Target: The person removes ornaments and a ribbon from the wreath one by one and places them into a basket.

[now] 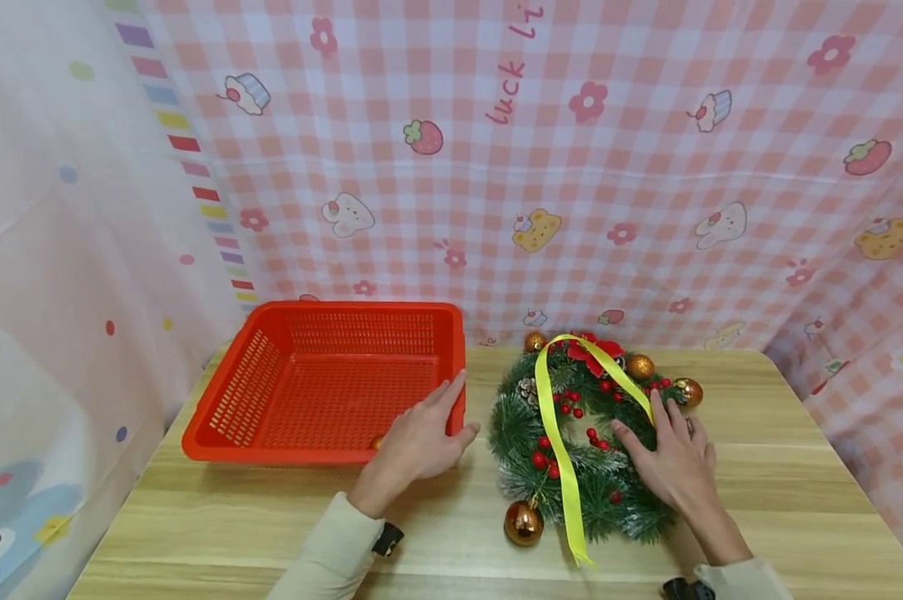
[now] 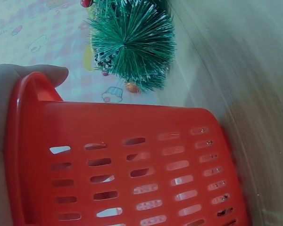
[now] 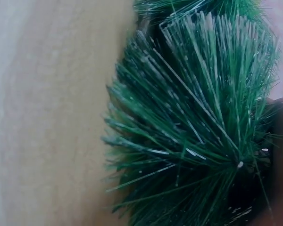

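Note:
My left hand (image 1: 420, 437) holds the right rim of a red plastic basket (image 1: 369, 454), its thumb on the outer side and its fingers over the rim. In the left wrist view, the thumb lies over the edge of the slotted basket wall (image 2: 127, 122). To the right, my right hand (image 1: 676, 458) grips the right side of a green Christmas wreath (image 1: 515, 425), thumb toward the centre hole. The wreath carries red berries, a red flower (image 1: 596, 354), a pine cone (image 1: 526, 390) and a yellow ribbon (image 1: 556, 433). Frosted needles (image 3: 198, 117) fill the right wrist view.
A shiny copper ball (image 1: 524, 523) is at the wreath's front left; other gold balls (image 1: 641, 367) are along its back. Inside the basket, a small gold thing (image 1: 377, 442) shows partly behind my left hand. A checked curtain (image 1: 451, 167) hangs behind the wooden table (image 1: 197, 533).

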`<action>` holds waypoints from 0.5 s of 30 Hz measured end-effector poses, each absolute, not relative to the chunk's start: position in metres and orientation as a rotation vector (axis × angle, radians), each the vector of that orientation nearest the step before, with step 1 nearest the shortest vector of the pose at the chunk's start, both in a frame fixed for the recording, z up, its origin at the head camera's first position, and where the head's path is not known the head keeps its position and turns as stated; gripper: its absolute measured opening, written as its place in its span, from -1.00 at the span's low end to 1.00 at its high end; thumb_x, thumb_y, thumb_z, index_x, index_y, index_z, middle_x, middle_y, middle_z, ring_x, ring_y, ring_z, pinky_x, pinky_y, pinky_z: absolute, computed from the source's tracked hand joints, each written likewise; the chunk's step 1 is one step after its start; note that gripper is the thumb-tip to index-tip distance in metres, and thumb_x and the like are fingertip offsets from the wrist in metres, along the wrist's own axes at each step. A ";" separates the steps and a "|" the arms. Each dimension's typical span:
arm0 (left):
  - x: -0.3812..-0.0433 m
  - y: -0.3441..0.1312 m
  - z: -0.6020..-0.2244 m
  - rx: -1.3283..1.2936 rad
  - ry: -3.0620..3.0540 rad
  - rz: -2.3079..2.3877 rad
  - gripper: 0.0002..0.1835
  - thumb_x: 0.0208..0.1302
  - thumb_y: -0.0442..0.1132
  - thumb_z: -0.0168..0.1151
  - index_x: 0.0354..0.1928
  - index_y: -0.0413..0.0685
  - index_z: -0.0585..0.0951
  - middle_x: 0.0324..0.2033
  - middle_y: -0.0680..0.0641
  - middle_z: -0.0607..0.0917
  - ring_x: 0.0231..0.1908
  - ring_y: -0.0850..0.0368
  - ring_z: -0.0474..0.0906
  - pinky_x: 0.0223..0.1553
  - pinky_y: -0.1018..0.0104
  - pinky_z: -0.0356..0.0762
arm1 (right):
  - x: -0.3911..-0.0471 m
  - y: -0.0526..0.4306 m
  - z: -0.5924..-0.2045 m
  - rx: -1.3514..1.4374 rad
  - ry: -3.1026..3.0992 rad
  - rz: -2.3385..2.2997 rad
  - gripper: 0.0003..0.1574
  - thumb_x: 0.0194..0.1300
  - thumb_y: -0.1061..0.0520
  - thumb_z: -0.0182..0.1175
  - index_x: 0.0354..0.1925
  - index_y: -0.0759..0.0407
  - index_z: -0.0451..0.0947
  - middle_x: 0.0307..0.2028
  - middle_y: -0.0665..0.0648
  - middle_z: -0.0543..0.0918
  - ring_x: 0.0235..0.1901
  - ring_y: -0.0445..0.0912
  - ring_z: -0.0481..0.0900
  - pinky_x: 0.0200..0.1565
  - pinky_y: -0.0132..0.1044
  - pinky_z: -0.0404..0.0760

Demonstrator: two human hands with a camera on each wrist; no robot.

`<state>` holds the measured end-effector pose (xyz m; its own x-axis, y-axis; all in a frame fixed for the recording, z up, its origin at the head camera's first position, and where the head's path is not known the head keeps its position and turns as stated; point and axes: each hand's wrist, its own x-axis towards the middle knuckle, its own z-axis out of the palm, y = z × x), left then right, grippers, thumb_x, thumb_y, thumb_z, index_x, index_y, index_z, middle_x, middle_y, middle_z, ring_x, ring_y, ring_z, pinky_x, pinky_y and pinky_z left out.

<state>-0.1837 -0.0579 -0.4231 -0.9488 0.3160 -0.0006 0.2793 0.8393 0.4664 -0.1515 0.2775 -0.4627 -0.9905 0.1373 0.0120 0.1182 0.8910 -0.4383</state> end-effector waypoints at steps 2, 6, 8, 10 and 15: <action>-0.184 -0.058 -0.423 0.484 2.953 0.719 -0.19 0.24 0.24 0.01 0.45 0.35 -0.08 0.37 -0.11 0.23 0.22 -0.22 0.33 0.11 -0.16 0.34 | -0.152 0.277 -0.464 -0.197 -3.009 0.697 0.10 0.27 -0.50 -0.23 0.47 0.04 -0.37 0.39 0.45 -0.12 0.27 0.53 -0.19 0.06 0.50 -0.14; -0.181 -0.057 -0.424 0.597 3.092 0.710 -0.26 0.22 0.18 0.10 0.40 0.15 0.18 0.31 -0.15 0.32 0.21 -0.18 0.33 0.12 -0.15 0.32 | -0.152 0.276 -0.466 -0.193 -3.005 0.692 0.09 0.27 -0.49 -0.24 0.47 0.02 -0.38 0.39 0.45 -0.12 0.27 0.53 -0.20 0.04 0.50 -0.07; -0.177 -0.055 -0.423 0.752 3.211 0.765 -0.35 0.19 0.08 0.19 0.29 -0.01 0.37 0.24 -0.18 0.40 0.18 -0.15 0.34 0.12 -0.10 0.33 | -0.152 0.276 -0.467 -0.194 -3.002 0.689 0.08 0.28 -0.49 -0.25 0.47 0.02 -0.37 0.39 0.45 -0.12 0.27 0.52 -0.19 0.03 0.50 -0.04; -0.172 -0.049 -0.422 0.950 3.298 0.875 -0.47 0.16 -0.04 0.25 0.15 -0.09 0.49 0.15 -0.16 0.48 0.14 -0.09 0.36 0.12 -0.02 0.35 | -0.152 0.276 -0.467 -0.198 -2.996 0.689 0.08 0.28 -0.48 -0.24 0.47 0.04 -0.36 0.39 0.45 -0.12 0.27 0.52 -0.19 0.02 0.50 -0.03; -0.150 -0.029 -0.417 1.241 3.163 1.225 -0.71 0.16 -0.21 0.25 -0.05 -0.08 0.58 -0.11 -0.06 0.64 -0.07 0.13 0.53 -0.02 0.34 0.49 | -0.152 0.276 -0.467 -0.198 -2.984 0.686 0.07 0.29 -0.46 -0.23 0.47 0.07 -0.34 0.38 0.46 -0.10 0.27 0.52 -0.19 0.01 0.51 -0.01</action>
<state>-0.1503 -0.0295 -0.4168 -0.6682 0.4154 0.6172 0.7227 0.5593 0.4060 -0.1515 0.2758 -0.4669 -0.9890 0.1419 0.0422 0.1093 0.8918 -0.4390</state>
